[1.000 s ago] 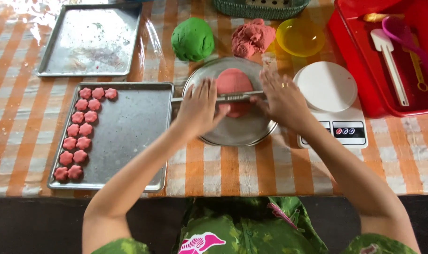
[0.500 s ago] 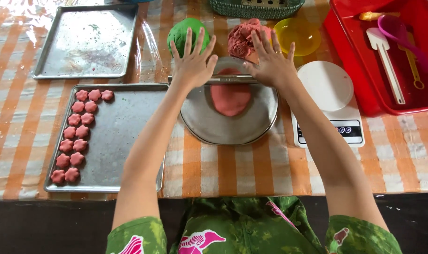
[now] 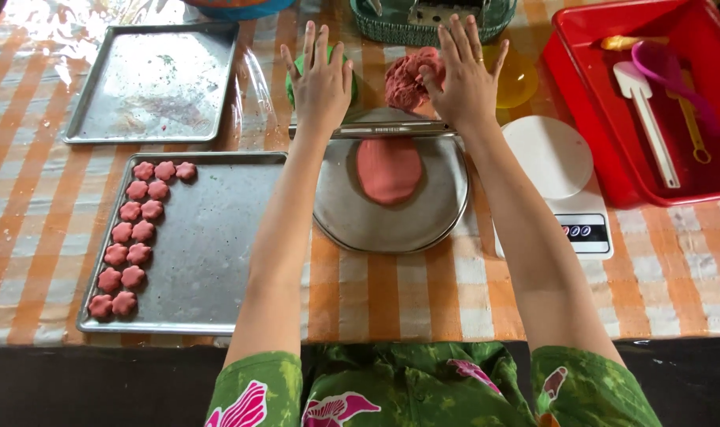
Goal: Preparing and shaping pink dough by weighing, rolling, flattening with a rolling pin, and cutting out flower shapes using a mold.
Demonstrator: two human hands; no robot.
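I see both hands flat on a thin metal rolling rod (image 3: 372, 129) that lies crosswise, its long axis running 9 to 3 o'clock, at the far rim of a round steel plate (image 3: 391, 229). My left hand (image 3: 320, 79) presses the rod's left end with fingers spread and straight, not clamped on anything; my right hand (image 3: 464, 79) does the same at the right end, so neither is nearer. The pink dough sheet (image 3: 388, 169), a smooth matte oval flattened thin, lies just toward 6 o'clock from the rod, on the plate's middle. Beyond the hands at 12 o'clock sit a green dough ball (image 3: 352, 83), partly hidden, and a crumbly reddish dough lump (image 3: 407, 79). At 9 o'clock a dull steel baking tray (image 3: 209, 261) carries flower-shaped pink pieces (image 3: 134, 237) in two columns along its left side. A white kitchen scale (image 3: 557, 182) stands at 3 o'clock on the orange-checked table (image 3: 391, 300).
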